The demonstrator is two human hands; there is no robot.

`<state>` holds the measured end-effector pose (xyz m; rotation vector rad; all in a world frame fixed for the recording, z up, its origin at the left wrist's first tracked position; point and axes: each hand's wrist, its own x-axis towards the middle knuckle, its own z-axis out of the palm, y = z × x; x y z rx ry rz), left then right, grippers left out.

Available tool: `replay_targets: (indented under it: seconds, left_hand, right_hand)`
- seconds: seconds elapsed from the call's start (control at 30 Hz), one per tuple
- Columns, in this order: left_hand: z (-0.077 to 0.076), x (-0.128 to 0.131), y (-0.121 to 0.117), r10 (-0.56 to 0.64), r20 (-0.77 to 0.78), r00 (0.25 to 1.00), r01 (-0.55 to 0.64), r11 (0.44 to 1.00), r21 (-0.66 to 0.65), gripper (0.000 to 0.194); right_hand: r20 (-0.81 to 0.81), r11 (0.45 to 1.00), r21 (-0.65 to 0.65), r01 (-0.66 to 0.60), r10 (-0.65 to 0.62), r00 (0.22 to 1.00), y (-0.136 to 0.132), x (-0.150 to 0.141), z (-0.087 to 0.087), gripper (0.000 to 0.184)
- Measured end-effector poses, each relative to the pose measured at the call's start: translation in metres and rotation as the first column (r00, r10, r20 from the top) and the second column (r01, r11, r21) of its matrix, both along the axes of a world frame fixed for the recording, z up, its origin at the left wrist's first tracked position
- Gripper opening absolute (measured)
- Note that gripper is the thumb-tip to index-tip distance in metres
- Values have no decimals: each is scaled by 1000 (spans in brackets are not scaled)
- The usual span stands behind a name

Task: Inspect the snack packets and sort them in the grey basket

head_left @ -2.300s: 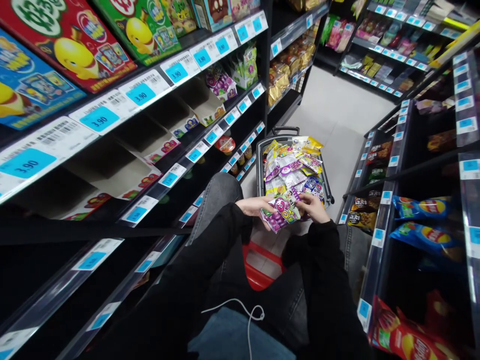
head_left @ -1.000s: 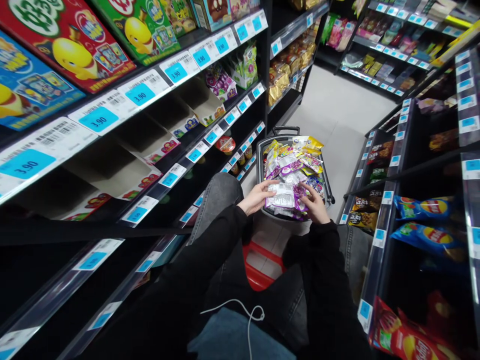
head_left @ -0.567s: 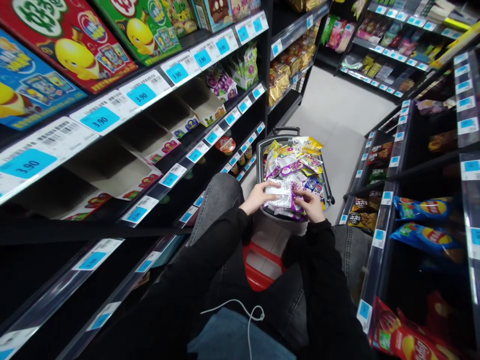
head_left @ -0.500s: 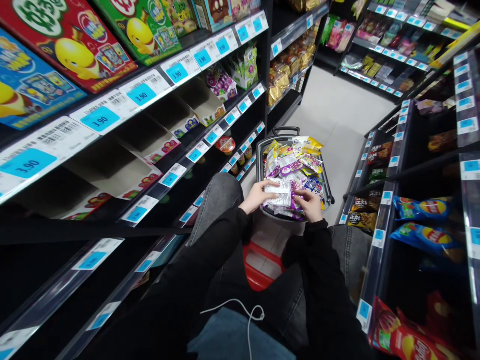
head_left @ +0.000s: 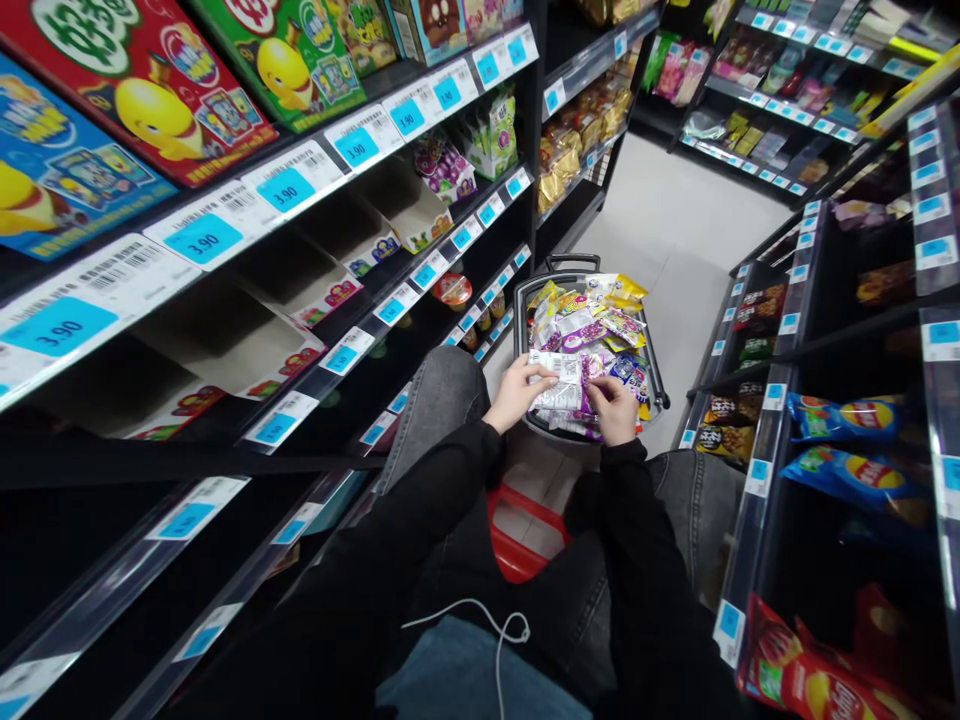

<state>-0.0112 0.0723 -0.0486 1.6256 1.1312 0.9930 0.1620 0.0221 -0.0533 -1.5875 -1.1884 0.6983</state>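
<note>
A silver-and-purple candy packet (head_left: 564, 372) lies across both hands, its printed side with a barcode facing up. My left hand (head_left: 519, 393) grips its left end, fingers over the top. At the right end, the fingers of my right hand (head_left: 613, 408) pinch the purple edge. Directly beneath and beyond is a dark shopping basket (head_left: 658, 372) heaped with yellow, purple and blue candy packets (head_left: 589, 312). Its black handle (head_left: 574, 261) sits at the far end. The packets right under my hands are partly hidden.
Shelves with price tags (head_left: 202, 238) line the left, holding candy boxes (head_left: 161, 100) and display trays (head_left: 247, 335). On the right shelf lie chip bags (head_left: 847, 415). A red stool (head_left: 517, 565) shows between my knees. Grey floor (head_left: 690, 215) stretches beyond the basket.
The packet has turned a little, and its barcode now shows more plainly. My left fingers have shifted down slightly, while my right hand has moved slightly left.
</note>
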Motion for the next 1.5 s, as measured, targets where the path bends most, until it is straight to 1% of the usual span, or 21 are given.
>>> replay_targets:
  seconds: [0.13,0.3,0.4,0.5,0.57,0.7,0.87,0.93,1.07,1.13,1.2,1.3,1.37,1.43,1.5]
  left_hand:
    - [-2,3,0,39,-75,996,-41,999,-22,9]
    - [-6,9,-1,78,-86,993,-85,993,-82,12]
    - [-8,10,-1,76,-88,993,-84,992,-95,14]
    - [-10,10,-2,65,-102,993,-75,992,-99,15]
    - [-11,9,-1,57,-102,993,-68,992,-106,13]
    - [-13,6,2,42,-56,998,-49,991,-127,12]
    - [-11,4,5,52,-52,997,-58,991,-121,12]
    - [-9,4,4,40,-49,998,-45,994,-97,12]
    - [-4,4,3,59,-41,997,-61,997,-43,10]
    - [-3,4,3,79,-28,996,-79,997,-20,8]
    - [-3,2,4,68,20,997,-68,997,-21,9]
    - [-3,-1,5,-23,132,991,34,996,-84,23]
    - [-2,-1,5,-68,170,983,92,986,-136,31]
    - [0,-1,5,-69,157,985,91,986,-142,30]
    - [1,1,4,-46,107,993,56,994,-96,23]
  right_hand:
    - [108,1000,-23,-12,14,994,1,-3,3,13]
    - [266,999,-28,-22,28,964,5,-1,1,11]
    - [301,997,-69,-47,65,951,8,2,-2,9]
    - [290,987,-154,-55,98,952,10,5,-5,7]
    - [265,984,-169,-64,108,958,11,7,-5,6]
    - [153,984,-144,-110,132,979,7,13,-3,13]
    - [-68,982,-103,-160,154,986,2,17,-1,26]
    - [-163,985,-102,-138,121,979,3,16,-4,30]
    - [-320,996,-77,-41,14,947,5,11,-10,28]
    - [-325,998,-55,-9,-9,946,6,7,-10,27]
    - [-282,1000,-21,22,-27,959,4,5,-5,23]
    - [-216,998,33,53,-44,975,2,6,3,18]
    - [-179,997,66,44,-32,983,2,8,6,16]
    - [-128,996,90,11,1,992,3,10,5,15]
    - [-72,996,93,-16,22,997,4,10,2,14]
